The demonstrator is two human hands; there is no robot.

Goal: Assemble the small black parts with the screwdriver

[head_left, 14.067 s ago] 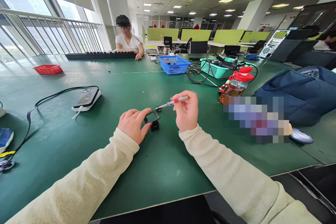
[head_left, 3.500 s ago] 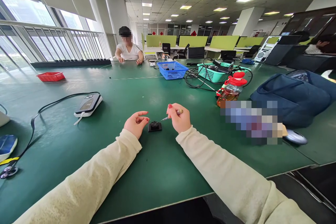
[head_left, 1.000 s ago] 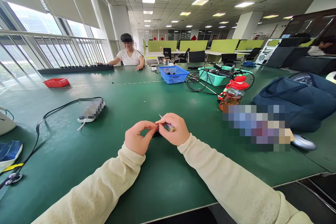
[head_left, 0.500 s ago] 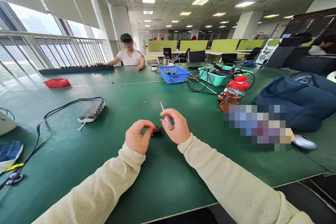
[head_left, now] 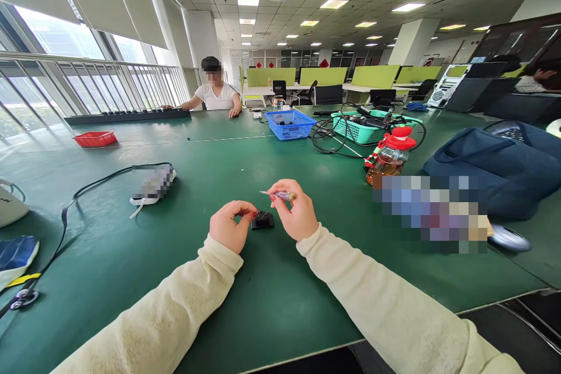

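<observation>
In the head view a small black block (head_left: pixel 263 221) lies on the green tabletop (head_left: pixel 272 292), with small shiny parts along its upper side. The fingertips of my left hand (head_left: pixel 230 225) are pinched together at the block's upper left edge; any tiny piece between them is too small to make out. A slim screwdriver (head_left: pixel 284 195) with a clear purplish handle is gripped in my right hand (head_left: pixel 295 213), just right of the block. Its thin metal tip points left, above the block and apart from it.
Cabled devices lie left (head_left: pixel 153 184). A red tray (head_left: pixel 95 139), a blue basket (head_left: pixel 290 126) and a green basket (head_left: pixel 357 131) with black cables stand farther off. To the right are a red-lidded jar (head_left: pixel 390 158) and a navy bag (head_left: pixel 495 166). A person (head_left: pixel 217 93) sits across the table.
In my right hand the screwdriver has turned from steep, tip up, to nearly level with its tip pointing left. My left hand and the black block have hardly moved.
</observation>
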